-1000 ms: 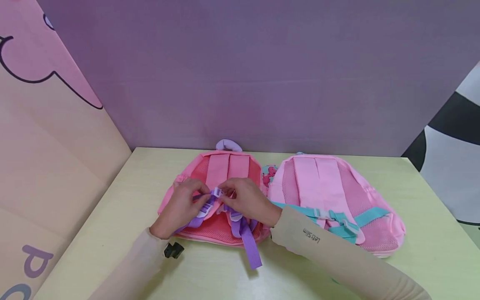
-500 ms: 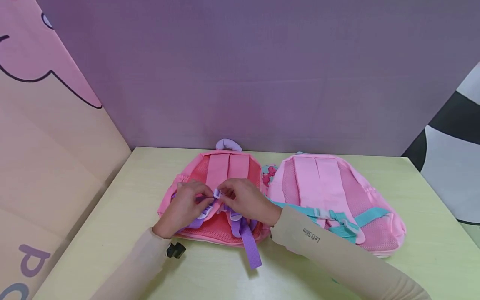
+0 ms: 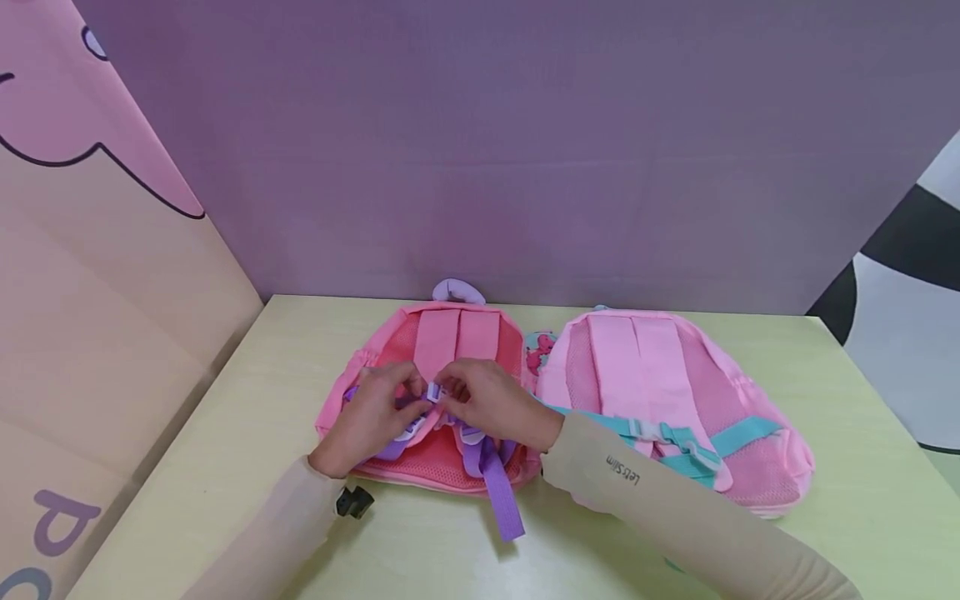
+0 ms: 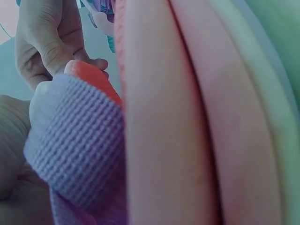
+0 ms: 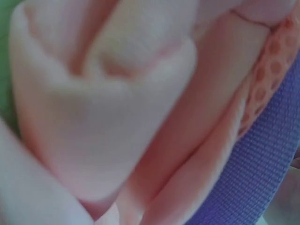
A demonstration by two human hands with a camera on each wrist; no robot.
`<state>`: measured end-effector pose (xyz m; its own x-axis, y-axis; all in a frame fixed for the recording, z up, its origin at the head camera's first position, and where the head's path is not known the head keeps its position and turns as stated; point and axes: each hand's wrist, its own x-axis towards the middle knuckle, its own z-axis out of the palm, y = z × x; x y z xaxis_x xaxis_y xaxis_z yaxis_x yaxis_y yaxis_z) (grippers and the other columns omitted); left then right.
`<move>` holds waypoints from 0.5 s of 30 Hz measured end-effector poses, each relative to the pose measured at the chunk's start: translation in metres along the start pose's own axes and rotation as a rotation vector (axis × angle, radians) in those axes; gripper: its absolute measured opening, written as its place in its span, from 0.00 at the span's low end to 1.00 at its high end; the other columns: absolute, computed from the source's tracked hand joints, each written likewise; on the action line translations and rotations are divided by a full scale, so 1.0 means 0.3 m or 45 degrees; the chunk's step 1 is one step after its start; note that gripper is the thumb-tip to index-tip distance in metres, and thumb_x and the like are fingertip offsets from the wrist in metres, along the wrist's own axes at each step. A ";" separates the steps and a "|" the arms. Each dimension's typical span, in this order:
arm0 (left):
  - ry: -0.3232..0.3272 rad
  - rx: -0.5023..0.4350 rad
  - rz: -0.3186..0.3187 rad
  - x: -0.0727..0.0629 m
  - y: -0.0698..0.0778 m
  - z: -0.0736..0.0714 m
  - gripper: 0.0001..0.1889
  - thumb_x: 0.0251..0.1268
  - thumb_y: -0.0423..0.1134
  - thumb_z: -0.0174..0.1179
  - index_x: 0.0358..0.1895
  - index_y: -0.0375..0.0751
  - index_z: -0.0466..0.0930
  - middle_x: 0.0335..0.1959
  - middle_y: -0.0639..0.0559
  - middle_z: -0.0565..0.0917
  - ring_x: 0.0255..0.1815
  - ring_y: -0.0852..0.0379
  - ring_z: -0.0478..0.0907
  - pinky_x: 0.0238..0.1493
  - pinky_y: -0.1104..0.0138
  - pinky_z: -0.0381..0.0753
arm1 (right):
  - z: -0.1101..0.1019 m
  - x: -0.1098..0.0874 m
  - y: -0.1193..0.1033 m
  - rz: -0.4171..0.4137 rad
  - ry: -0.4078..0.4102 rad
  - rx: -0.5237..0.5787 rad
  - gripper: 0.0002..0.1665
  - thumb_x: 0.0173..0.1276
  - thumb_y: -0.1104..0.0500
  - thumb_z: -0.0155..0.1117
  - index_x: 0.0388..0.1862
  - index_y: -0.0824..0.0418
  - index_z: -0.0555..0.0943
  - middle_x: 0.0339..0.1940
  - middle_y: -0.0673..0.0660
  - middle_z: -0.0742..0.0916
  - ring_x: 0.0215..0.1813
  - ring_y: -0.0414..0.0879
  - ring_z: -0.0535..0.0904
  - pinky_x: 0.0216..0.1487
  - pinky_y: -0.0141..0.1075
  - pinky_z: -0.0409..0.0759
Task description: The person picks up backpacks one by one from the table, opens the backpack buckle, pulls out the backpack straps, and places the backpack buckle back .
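A coral-pink backpack lies with its strap side up on the table in the head view. Over its middle, my right hand pinches a small white buckle between thumb and fingers. From the other side, my left hand holds the purple strap close against that buckle, its fingertips nearly meeting the right ones. The fingers partly hide how strap and buckle join. Purple webbing fills much of the left wrist view. Pink fabric blocks the right wrist view.
To the right lies a light pink backpack with turquoise straps and buckles. A loose purple strap end hangs onto the pale table. A purple panel rises behind; a printed panel stands left.
My left hand has shifted slightly right, bringing its fingertips closer to the white buckle. The right hand has stayed nearly in place, with the buckle a little lower.
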<state>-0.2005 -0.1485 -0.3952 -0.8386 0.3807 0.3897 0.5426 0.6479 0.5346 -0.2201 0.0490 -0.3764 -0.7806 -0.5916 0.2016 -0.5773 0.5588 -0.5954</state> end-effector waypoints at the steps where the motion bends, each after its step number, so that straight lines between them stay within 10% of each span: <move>1: 0.000 0.000 0.002 -0.001 0.000 0.001 0.16 0.46 0.35 0.74 0.32 0.47 0.74 0.28 0.61 0.76 0.34 0.60 0.77 0.46 0.56 0.60 | 0.000 0.001 0.000 -0.003 -0.002 -0.007 0.13 0.61 0.61 0.67 0.45 0.61 0.81 0.33 0.47 0.82 0.35 0.38 0.77 0.38 0.30 0.76; 15: 0.006 -0.044 -0.023 -0.011 0.002 0.013 0.15 0.46 0.34 0.74 0.32 0.47 0.74 0.28 0.60 0.74 0.32 0.62 0.74 0.45 0.59 0.66 | -0.008 0.012 -0.002 0.022 -0.073 -0.028 0.11 0.60 0.60 0.68 0.42 0.60 0.81 0.30 0.46 0.82 0.33 0.37 0.77 0.36 0.29 0.76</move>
<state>-0.1975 -0.1469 -0.3991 -0.8480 0.3660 0.3834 0.5289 0.6313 0.5672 -0.2230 0.0479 -0.3735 -0.7759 -0.6137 0.1461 -0.5693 0.5813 -0.5813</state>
